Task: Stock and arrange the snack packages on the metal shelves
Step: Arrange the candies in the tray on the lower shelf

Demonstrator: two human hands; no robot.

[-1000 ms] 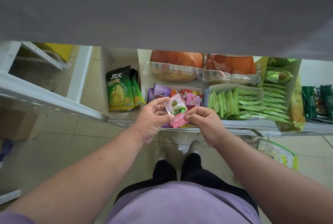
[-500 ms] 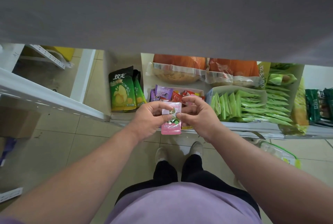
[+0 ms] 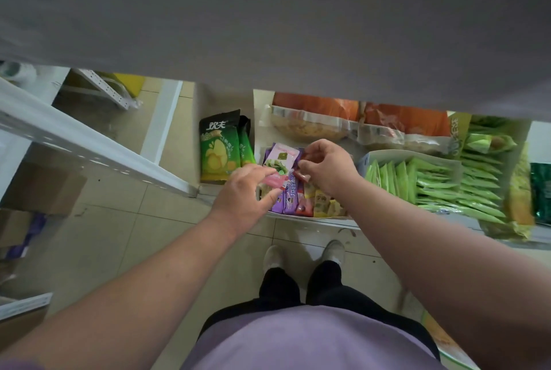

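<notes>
The light is soft and a bit dim, with no strong shadows. A big grey shelf underside [image 3: 268,12] fills the top, blurry and dark. Straight lines bend near the edges. The arms look stretched. The green packets [image 3: 432,185] are the brightest. The floor [image 3: 104,235] looks dull.

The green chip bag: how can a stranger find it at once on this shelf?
Look at the low metal shelf in front of the person's feet. At its left end, left of the box of small mixed packets, stands the green chip bag; only it has a black top and yellow chips pictured.
</notes>
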